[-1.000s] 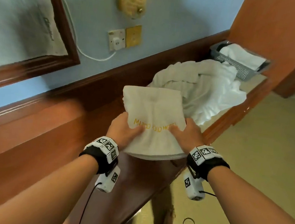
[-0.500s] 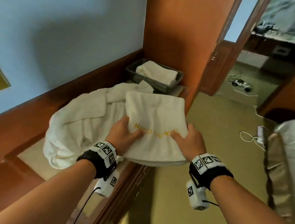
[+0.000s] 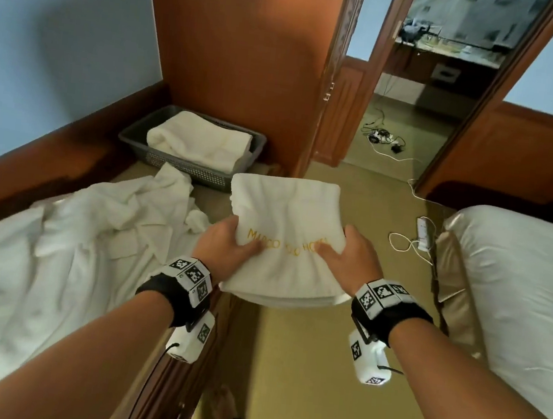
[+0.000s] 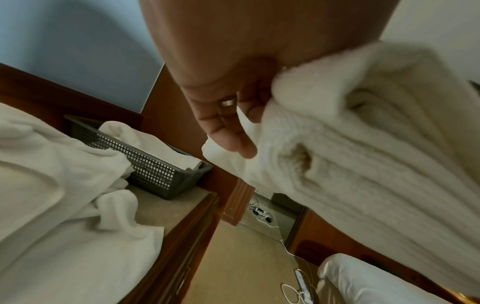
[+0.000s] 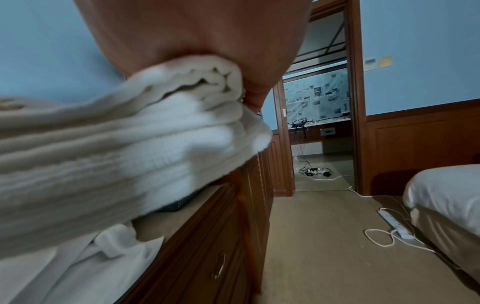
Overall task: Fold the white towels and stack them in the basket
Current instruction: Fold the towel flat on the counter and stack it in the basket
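Towels lie loose in a white heap [image 3: 69, 230] on the table [image 3: 207, 198], left of our fingers, still unfolded. Farther out, beyond our fingers and a little left, sits the grey basket [image 3: 203, 175] at the table's far end against the wooden panel, with one folded towel in the basket [image 3: 204, 139] already. Between our hands we carry the folded towel [image 3: 284, 217] with gold lettering, held flat in the air past the table's edge, clear of the basket.

To do this step well, we judge we should keep the folded towel level, bring it over the basket, square its edges to the one below and lower it before letting go, so the layers do not slide apart.

Our left hand [image 3: 226, 248] grips the near left side, thumb on top and fingers [image 4: 228, 131] curled underneath against the layers. Our right hand [image 3: 352, 256] grips the near right side likewise, thumb on top; its fingers are hidden under the cloth. Both forearms reach forward, wrists about level.
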{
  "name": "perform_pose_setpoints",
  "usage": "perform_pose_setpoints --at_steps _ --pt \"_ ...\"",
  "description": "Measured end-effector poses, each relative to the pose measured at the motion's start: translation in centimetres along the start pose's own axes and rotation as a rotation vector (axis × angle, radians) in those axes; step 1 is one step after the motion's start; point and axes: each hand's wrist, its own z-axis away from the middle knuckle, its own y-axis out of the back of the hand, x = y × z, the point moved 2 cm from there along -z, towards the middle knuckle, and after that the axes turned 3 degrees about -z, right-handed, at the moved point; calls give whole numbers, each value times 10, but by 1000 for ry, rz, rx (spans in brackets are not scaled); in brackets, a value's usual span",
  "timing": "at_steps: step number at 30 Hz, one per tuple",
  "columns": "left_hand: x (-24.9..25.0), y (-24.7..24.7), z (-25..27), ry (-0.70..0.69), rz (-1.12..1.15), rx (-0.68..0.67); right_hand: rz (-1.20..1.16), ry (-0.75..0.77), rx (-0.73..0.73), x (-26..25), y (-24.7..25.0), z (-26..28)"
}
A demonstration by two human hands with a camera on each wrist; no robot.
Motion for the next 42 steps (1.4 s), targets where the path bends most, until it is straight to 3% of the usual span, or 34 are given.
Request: perform_pose_setpoints --at_steps 10,22,26,34,39,42 --pt "-40 25 -194 98 98 152 150 163 -129 -54 -47 -247" --pt "-93 49 -350 440 121 423 220 489 -336 -141 -153 -483" --pt "-106 46 -391 549 167 595 163 582 -453 -162 -199 -553" --pt "-131 28 -438 743 308 836 -67 700 -613 -180 -274 -626" --pt "-156 -8 -439 973 351 689 137 566 -774 -139 -317 -645" --pt "-159 -10 -434 1007 297 628 165 581 -783 -134 -322 -649"
